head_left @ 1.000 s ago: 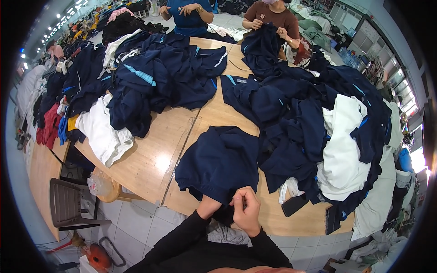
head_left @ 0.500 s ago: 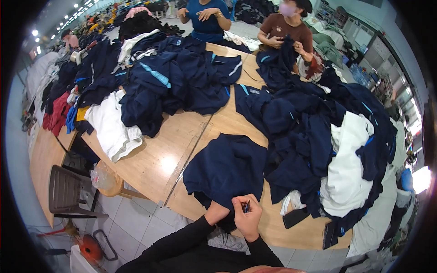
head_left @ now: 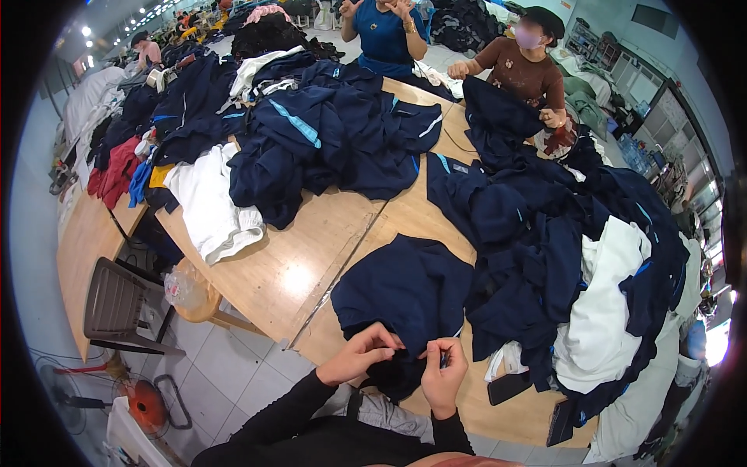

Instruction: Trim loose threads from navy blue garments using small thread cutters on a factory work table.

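Observation:
A dark navy garment (head_left: 408,284) is spread on the table in front of me, its near part hanging over the table's front edge. At its near edge my left hand (head_left: 359,356) is closed, with thumb and fingers pinching the cloth. Just to the right, my right hand (head_left: 445,380) is curled closed against the same edge. A small dark tool with a bluish glint (head_left: 444,360) shows between its fingers; the fingers hide most of it, so its kind cannot be made out.
Navy garments (head_left: 529,257) heap up on the right, with a white garment (head_left: 603,311) on top and a phone (head_left: 510,388) by the edge. Another navy pile (head_left: 327,140) lies far left beside white shorts (head_left: 214,202). Across the table, a person in brown (head_left: 517,74) handles navy cloth.
My left hand has come out from under the garment and now pinches its near edge. My right hand has shifted slightly. Across the table, the person in brown has spread their cloth wider.

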A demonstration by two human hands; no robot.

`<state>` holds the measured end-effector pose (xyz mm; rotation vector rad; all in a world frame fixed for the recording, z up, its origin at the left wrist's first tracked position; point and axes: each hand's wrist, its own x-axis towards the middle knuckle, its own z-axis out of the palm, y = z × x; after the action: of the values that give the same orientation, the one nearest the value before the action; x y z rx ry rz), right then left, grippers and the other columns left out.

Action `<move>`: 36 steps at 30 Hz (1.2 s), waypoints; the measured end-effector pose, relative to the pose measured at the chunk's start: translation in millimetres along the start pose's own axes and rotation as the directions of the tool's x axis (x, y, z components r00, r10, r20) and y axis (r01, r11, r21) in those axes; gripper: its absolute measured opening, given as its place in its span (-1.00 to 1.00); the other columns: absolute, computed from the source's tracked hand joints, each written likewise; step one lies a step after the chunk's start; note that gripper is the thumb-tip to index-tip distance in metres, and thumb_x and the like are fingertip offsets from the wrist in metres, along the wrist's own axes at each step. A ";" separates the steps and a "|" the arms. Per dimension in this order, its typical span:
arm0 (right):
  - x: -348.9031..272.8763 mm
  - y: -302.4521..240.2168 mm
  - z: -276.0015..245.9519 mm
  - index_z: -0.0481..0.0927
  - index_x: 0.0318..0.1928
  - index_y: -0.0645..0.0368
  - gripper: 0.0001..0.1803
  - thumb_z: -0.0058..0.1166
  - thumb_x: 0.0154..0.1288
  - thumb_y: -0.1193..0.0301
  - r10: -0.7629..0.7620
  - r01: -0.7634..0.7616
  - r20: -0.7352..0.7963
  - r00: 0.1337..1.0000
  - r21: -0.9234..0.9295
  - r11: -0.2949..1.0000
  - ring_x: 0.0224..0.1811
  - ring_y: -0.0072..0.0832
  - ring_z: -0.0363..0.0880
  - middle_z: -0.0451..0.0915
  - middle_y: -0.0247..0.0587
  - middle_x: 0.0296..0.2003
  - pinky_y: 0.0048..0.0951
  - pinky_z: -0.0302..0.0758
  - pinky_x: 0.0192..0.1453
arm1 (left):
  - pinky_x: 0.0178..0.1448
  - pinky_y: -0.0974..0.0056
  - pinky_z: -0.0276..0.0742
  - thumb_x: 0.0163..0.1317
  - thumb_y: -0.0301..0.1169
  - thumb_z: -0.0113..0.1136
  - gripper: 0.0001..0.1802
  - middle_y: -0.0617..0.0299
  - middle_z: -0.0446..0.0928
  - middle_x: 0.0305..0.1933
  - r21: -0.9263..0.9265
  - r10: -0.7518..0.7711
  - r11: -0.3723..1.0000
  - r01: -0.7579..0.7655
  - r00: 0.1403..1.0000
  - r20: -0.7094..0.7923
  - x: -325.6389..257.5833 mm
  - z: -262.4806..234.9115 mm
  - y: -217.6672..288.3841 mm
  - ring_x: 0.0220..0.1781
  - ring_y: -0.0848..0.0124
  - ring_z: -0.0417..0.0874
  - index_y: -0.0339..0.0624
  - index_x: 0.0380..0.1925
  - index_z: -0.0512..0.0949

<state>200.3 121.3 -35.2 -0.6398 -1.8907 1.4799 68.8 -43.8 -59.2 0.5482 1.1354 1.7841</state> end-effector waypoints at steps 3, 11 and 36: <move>-0.4 -2.4 7.8 0.57 -0.20 0.32 -0.88 0.24 0.54 0.60 -0.022 0.023 0.038 0.999 -0.022 0.999 -0.34 -0.50 0.63 0.60 -0.17 -0.29 -0.48 0.51 -0.25 | 0.09 0.36 0.57 0.45 -0.54 0.41 -0.68 0.20 0.57 0.06 0.101 0.169 0.983 -0.156 0.976 -0.139 -0.6 16.8 -1.7 0.03 0.52 0.62 -0.15 -0.04 0.40; -6.0 -19.2 7.1 0.57 -0.20 0.31 -0.89 0.27 0.48 0.63 -0.139 0.144 0.060 0.989 -0.106 0.984 -0.33 -0.44 0.61 0.61 -0.13 -0.27 -0.42 0.50 -0.27 | -0.33 0.48 0.50 0.44 -0.57 0.40 -0.72 0.26 0.64 -0.30 0.553 0.333 0.805 -0.215 0.935 -0.121 16.3 43.4 21.6 -0.39 0.68 0.62 -0.25 0.12 0.75; -10.8 -38.2 -4.1 0.66 -0.09 0.29 -0.93 0.27 0.49 0.61 -0.222 0.231 0.064 0.973 -0.221 0.948 -0.30 -0.48 0.64 0.65 -0.16 -0.28 -0.46 0.48 -0.31 | -0.05 0.28 0.93 0.49 -0.67 0.30 -0.95 0.19 0.69 -0.15 0.204 0.128 0.975 -0.087 0.971 -0.200 21.2 42.6 25.2 -0.13 0.50 0.82 -0.41 -0.11 0.63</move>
<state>211.1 106.9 0.4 -0.4779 -2.1046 1.1485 78.8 -9.4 -19.1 0.5525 1.4623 1.8704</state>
